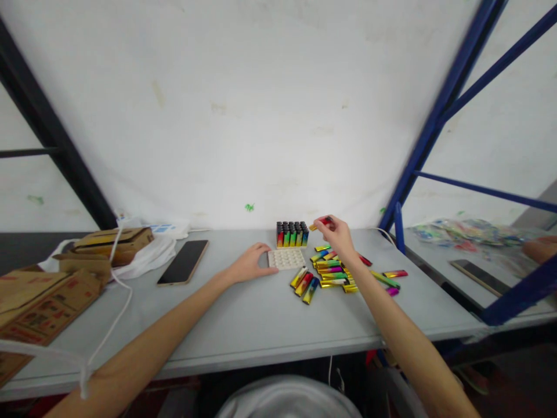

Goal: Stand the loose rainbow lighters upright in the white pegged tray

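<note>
My left hand (251,265) rests on the table at the left end of a white tray (287,259) with rows of small compartments. Its thumb and fingers hold the tray's near and far left corners. Raised over the table, my right hand (338,233) pinches a lighter (324,221) with a red and gold body. A block of upright lighters (292,234) with black tops stands in rows just behind the tray. Several loose lighters (304,284) lie side by side in front of it. More shiny lighters (333,270) are heaped below my right hand.
A phone (183,263) lies left of my left hand. Cardboard boxes (52,302), white plastic and a white cord (124,284) occupy the far left. Blue metal frame bars (429,136) rise at the right; beyond them are another phone (478,277), small plastic packets and another person's hand (542,251).
</note>
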Action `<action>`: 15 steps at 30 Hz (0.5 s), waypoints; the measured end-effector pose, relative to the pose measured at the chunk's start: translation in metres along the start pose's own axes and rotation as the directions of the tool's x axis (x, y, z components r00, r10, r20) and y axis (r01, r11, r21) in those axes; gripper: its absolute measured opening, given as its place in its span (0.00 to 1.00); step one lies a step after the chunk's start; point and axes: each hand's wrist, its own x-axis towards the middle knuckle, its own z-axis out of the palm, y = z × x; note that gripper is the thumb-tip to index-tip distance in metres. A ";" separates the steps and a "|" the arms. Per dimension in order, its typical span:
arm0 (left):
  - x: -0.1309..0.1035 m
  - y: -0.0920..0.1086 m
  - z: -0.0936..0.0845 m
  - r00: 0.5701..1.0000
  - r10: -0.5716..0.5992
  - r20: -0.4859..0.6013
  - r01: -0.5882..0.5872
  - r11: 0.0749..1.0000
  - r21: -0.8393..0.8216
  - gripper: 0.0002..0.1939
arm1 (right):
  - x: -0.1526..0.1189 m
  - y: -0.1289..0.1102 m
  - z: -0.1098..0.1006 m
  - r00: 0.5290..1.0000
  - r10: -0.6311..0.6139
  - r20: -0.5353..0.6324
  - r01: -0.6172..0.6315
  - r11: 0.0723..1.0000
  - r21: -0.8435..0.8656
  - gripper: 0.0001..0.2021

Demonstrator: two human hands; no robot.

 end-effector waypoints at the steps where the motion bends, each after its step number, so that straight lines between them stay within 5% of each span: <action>1: 0.000 0.001 0.001 1.000 0.001 -0.001 -0.001 1.000 -0.002 0.32 | 0.004 -0.002 0.011 1.000 -0.003 0.023 0.002 1.000 0.022 0.25; 7: 0.002 0.006 0.012 1.000 0.020 -0.021 -0.020 1.000 -0.003 0.34 | 0.000 0.003 0.056 0.979 0.044 0.198 -0.104 0.946 0.306 0.29; 15: 0.012 0.007 0.017 0.999 0.034 0.017 -0.033 0.998 -0.047 0.37 | -0.025 0.012 0.067 0.939 0.174 0.297 -0.270 0.908 0.321 0.31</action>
